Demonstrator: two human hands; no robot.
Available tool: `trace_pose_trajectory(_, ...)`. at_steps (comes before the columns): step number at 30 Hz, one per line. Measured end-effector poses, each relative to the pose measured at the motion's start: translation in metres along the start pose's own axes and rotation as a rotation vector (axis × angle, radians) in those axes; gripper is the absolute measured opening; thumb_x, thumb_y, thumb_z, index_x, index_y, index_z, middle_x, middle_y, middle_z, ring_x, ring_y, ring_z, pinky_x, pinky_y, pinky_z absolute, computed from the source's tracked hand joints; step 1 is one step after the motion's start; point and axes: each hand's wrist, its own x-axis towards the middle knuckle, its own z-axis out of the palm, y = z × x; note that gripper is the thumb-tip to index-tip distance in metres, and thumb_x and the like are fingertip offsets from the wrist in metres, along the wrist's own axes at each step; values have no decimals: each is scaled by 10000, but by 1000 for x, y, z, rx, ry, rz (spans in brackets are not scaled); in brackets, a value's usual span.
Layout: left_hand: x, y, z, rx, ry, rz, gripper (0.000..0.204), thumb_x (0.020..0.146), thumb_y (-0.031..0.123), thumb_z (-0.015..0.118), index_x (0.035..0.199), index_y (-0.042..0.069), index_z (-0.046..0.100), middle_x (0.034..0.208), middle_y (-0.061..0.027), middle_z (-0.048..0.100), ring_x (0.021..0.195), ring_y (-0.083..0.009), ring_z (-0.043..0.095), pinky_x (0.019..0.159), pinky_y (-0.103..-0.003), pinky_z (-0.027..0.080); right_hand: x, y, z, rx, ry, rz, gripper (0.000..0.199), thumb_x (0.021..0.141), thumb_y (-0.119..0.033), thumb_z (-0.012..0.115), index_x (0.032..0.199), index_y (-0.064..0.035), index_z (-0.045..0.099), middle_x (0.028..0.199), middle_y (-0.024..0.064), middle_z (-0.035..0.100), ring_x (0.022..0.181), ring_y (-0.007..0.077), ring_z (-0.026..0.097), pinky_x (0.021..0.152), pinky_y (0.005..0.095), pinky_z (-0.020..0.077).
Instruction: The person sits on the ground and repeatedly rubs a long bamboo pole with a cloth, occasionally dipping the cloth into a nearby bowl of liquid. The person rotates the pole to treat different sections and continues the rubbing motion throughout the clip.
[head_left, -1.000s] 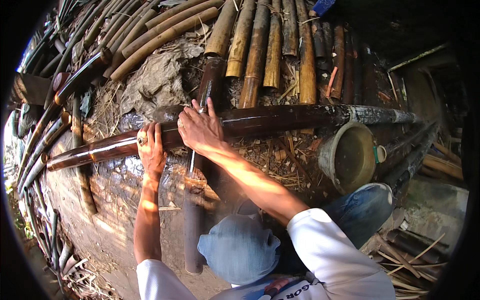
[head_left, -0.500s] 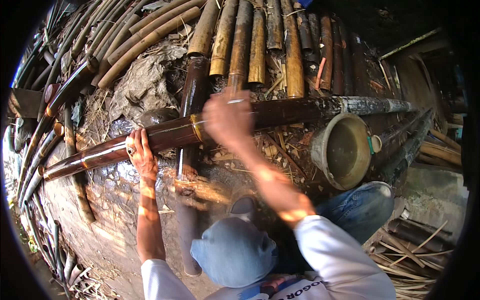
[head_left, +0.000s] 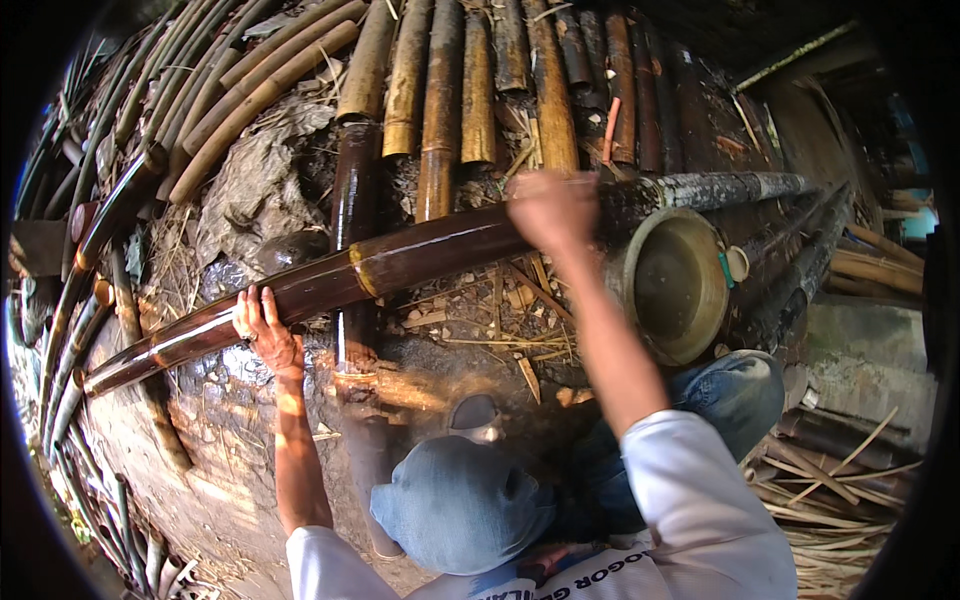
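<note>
Head view: big dk brown pole (head_left: 430,250) runs L to R across the middle, sloping up to the R, glossy w/ a yellowish node ring (head_left: 362,270) nr mid-length; its far R stretch is mottled grey-white. L hand (head_left: 272,335) lies on the pole's near side, L of the ring, fingers extended w/ slight gaps, tips on the surface, not wrapped round. R hand (head_left: 555,210) is at the pole well R of the ring, badly blurred; can't tell if fingers are apart or together, or if it holds anything. Dk crosspiece (head_left: 356,190) passes under the pole, just L of the ring. Tub (head_left: 708,325) w/ liquid sits on the near side of the pole's R part, a small cup (head_left: 738,263) just beside its R rim. Beyond the pole: row of bamboo (head_left: 440,110), thin pinkish stick (head_left: 611,130) amongst it, plus crumpled sack (head_left: 260,180) further L. Pale strips (head_left: 840,540) heaped btm R. Bent knee in jeans (head_left: 455,505) btm centre.
</note>
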Motion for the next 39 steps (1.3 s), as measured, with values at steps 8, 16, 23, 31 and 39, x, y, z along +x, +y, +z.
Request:
trace_pose_trajectory(8, -4, -3, -12, 10, -221, -1, 1077, 632, -44, 753, 1584, 114, 274, 1611, -151, 313, 1489, -401, 301, 1220, -594, 214, -18, -20, 13, 11, 74, -144, 255, 977, -263, 541, 1120, -142, 713, 1441, 176, 571, 1433, 389, 420, 1246, 604, 140)
trace_pose_trajectory(16, -18, 2, 5, -37, -25, -3, 951, 638, -112, 576, 1540, 63, 327, 1560, -181, 347, 1432, -446, 360, 1178, -632, 231, 23, 36, -35, -117, -253, -84, 307, 930, -335, 524, 1109, -217, 744, 1367, 125, 640, 1375, 363, 497, 1156, 596, 307)
trace_pose_trajectory(23, -15, 0, -6, -27, -100, -33, 933, 667, -92, 674, 1519, 146, 375, 1592, -137, 366, 1453, -423, 350, 1186, -606, 262, -65, -156, 50, 228, -47, -618, 288, 989, -337, 520, 1002, -123, 713, 1118, 229, 708, 1356, 431, 519, 1221, 590, 236)
trace_pose_trajectory(31, -15, -6, 9, -7, -37, -36, 960, 667, 56, 779, 1530, 147, 370, 1579, -114, 366, 1459, -389, 342, 1198, -568, 260, 29, 76, -41, -195, 40, 110, 365, 999, -324, 433, 1142, -183, 738, 1296, 150, 670, 1324, 349, 546, 1225, 646, 107)
trace_pose_trajectory(39, 28, -10, -5, -45, -208, -55, 873, 670, -72, 654, 1500, 119, 460, 1489, -100, 486, 1403, -338, 427, 1205, -508, 312, -90, -259, 87, 342, 127, -833, 285, 973, -276, 554, 1075, -44, 686, 1201, 213, 632, 1383, 406, 443, 1223, 653, 142)
